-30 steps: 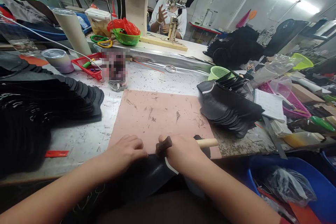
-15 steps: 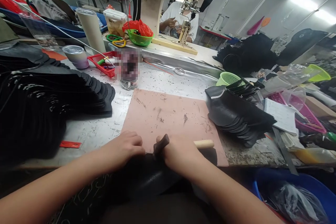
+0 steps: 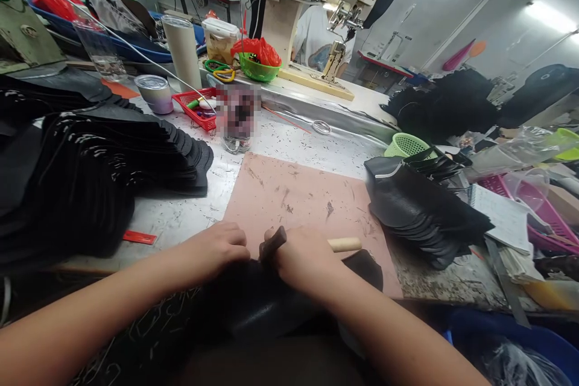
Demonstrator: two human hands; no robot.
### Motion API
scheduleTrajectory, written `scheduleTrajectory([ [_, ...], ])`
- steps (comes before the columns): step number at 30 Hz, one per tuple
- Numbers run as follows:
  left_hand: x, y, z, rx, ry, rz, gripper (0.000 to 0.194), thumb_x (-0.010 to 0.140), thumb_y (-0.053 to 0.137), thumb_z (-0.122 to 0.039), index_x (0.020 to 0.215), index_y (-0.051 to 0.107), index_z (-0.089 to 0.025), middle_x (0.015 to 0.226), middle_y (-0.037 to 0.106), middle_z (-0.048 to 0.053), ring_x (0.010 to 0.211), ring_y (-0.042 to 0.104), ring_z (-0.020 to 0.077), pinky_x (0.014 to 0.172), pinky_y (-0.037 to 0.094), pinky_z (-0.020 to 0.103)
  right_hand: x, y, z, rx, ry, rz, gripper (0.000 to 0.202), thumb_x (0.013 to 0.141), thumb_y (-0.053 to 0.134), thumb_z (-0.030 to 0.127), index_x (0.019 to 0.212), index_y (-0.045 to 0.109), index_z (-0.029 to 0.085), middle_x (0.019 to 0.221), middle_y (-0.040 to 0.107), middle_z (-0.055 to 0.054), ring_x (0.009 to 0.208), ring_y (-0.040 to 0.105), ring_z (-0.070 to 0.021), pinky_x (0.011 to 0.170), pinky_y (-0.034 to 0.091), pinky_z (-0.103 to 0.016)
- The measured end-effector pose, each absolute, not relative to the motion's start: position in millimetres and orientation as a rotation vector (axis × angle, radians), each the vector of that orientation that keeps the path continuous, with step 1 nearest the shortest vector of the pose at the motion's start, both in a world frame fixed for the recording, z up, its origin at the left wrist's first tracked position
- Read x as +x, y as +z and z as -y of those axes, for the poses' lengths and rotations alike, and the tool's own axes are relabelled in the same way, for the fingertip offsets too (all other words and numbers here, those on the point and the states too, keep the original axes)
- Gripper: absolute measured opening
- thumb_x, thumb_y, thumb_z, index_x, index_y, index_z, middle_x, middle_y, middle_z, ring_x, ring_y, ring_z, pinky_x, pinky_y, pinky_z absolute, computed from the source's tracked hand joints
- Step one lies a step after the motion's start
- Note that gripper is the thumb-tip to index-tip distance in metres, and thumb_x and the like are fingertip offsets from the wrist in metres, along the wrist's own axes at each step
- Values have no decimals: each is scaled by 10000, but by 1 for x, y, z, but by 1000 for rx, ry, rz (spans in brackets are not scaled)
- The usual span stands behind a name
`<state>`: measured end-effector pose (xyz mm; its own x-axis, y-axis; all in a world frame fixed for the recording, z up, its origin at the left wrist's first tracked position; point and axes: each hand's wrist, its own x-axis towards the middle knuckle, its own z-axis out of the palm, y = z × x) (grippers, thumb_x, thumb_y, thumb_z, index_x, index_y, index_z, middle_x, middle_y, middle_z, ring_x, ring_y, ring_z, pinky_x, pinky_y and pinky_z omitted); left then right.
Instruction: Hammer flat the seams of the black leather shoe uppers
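My right hand [image 3: 301, 253] is closed round a hammer, whose dark head [image 3: 273, 244] shows left of the knuckles and whose pale wooden handle [image 3: 346, 245] sticks out on the right. At the near edge of the pink mat [image 3: 298, 193], my left hand [image 3: 224, 247] has its fingers bent down and pressed together on a black leather piece [image 3: 257, 307]. That piece hangs over the table edge toward my lap, and its right end [image 3: 366, 266] lies on the mat. The fingertips of both hands are hidden.
Stacked black pieces lie at the left [image 3: 149, 151] and right [image 3: 420, 205]. Behind the mat are a red basket [image 3: 194, 105], a blurred jar [image 3: 237, 120] and a sewing machine [image 3: 283, 18]. A person [image 3: 316, 36] sits beyond. A steel ruler [image 3: 506, 283] lies at right.
The camera view has shifted, so the table things appear farther right. Both hands keep nearly the same pose at the mat's near edge; the person beyond is now bent lower.
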<state>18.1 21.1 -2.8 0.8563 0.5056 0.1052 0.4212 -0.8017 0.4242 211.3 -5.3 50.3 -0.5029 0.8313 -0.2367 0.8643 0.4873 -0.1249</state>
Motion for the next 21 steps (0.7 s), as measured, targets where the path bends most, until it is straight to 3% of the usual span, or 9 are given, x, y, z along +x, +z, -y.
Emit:
scheduleTrajectory([
  [4,12,-2,-15,2689,342,-635,303,830,353,-62,896,613,-201,806,615,47,794,519,160,741,406,275,206,54,4,1514,-323,-2570,184,724,456,151,845,570,229,608,614,9,558,563,-149,469,243,-242],
  [8,0,-1,1,2898,348,-616,330,831,354,-59,1031,581,-190,954,640,65,891,530,187,796,390,305,202,57,0,1423,-342,-2556,160,738,460,148,809,587,215,640,630,-9,601,579,-151,490,266,-240],
  [12,-7,-2,16,3019,438,-709,365,783,360,-15,1022,578,-185,1053,630,43,903,528,184,789,376,310,196,58,-6,1488,-352,-2580,174,763,440,175,861,574,226,639,631,1,585,574,-151,488,283,-239],
  [21,0,-3,35,3007,564,-1046,325,828,329,-46,937,610,-165,874,643,58,795,532,202,711,380,336,182,49,-14,1478,-347,-2598,192,756,448,196,876,598,206,676,645,-26,622,599,-180,517,342,-249],
])
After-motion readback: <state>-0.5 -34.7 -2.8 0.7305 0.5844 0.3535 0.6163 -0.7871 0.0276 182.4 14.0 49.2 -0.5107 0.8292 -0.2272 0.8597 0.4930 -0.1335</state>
